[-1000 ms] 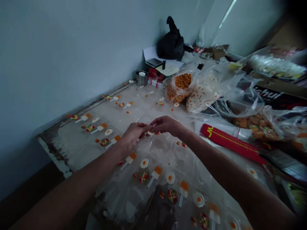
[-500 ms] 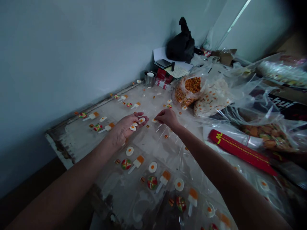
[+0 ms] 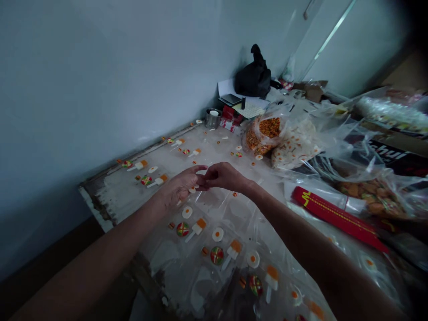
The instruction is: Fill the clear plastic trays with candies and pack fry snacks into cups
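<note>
Bringing the right hand (image 3: 224,175) back to the left hand (image 3: 186,182) was the main change: half a second earlier it was out over the table (image 3: 115,189) with an egg piece at its fingertips, hands apart; now the fingers met and overlapped. Left palm was loosely cupped with egg pieces (image 3: 192,190) inside, mid-table. Right fingertips were pinched together, but couldn't tell if they grasped anything. Spot where the earlier egg was sat behind the right hand, so couldn't confirm it was released. Likely meaning: right hand had returned to the held supply. Near rows each showed an egg, a popsicle piece (image 3: 199,225), a round red-green piece (image 3: 183,229) and a burger piece (image 3: 171,225). Bag of eggs (image 3: 294,149) stood far right.
</note>
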`<state>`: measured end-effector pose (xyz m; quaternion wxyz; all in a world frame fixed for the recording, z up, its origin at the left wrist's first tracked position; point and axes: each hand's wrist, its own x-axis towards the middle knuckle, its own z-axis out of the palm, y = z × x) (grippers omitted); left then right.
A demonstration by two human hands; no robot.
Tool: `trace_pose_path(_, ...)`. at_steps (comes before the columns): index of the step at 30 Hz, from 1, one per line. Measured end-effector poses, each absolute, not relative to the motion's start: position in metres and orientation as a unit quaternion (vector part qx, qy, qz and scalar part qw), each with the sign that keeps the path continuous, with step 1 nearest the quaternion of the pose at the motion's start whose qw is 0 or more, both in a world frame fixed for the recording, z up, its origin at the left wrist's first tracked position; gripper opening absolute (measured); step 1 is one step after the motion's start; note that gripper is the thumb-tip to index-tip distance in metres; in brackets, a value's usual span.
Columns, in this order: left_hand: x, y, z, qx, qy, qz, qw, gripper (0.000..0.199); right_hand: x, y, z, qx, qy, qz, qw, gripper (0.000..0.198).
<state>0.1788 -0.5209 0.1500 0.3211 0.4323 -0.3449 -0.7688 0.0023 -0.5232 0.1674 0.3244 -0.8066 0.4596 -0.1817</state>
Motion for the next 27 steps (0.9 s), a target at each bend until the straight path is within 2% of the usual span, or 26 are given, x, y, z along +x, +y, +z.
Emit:
trace_pose_path(4,0.193,-0.530,0.152,0.426,-0.331,-0.789,0.295,0.057,0.001,-0.540,0.174,-0.753,0.469,-0.140,0.439,0.015)
trace_pose_path(6,0.205,-0.538,0.151,0.433,-0.309,-0.786,0.316,0.049,0.000,-0.555,0.172,-0.679,0.501,-0.189,0.503,0.019)
trace_pose_path(8,0.220,-0.546,0.148,0.433,-0.287,-0.777,0.356,0.038,0.002,-0.573,0.165,-0.583,0.554,-0.289,0.519,0.016)
trace_pose_path(10,0.235,-0.556,0.146,0.413,-0.256,-0.771,0.411,0.026,0.008,-0.591,0.155,-0.503,0.604,-0.377,0.490,0.006)
trace_pose_path(12,0.248,-0.565,0.147,0.381,-0.224,-0.771,0.458,0.026,0.017,-0.607,0.142,-0.472,0.634,-0.411,0.454,0.006)
trace_pose_path(18,0.263,-0.568,0.161,0.301,-0.183,-0.791,0.499,0.065,0.034,-0.626,0.112,-0.503,0.669,-0.402,0.372,0.006)
trace_pose_path(20,0.265,-0.565,0.163,0.285,-0.182,-0.801,0.494,0.072,0.032,-0.625,0.110,-0.530,0.685,-0.384,0.320,0.009)
trace_pose_path(24,0.270,-0.565,0.155,0.277,-0.167,-0.810,0.489,0.073,0.041,-0.611,0.124,-0.624,0.682,-0.348,0.152,0.019)
trace_pose_path(27,0.273,-0.567,0.145,0.306,-0.149,-0.809,0.479,0.071,0.069,-0.588,0.143,-0.745,0.544,-0.364,0.128,0.022)
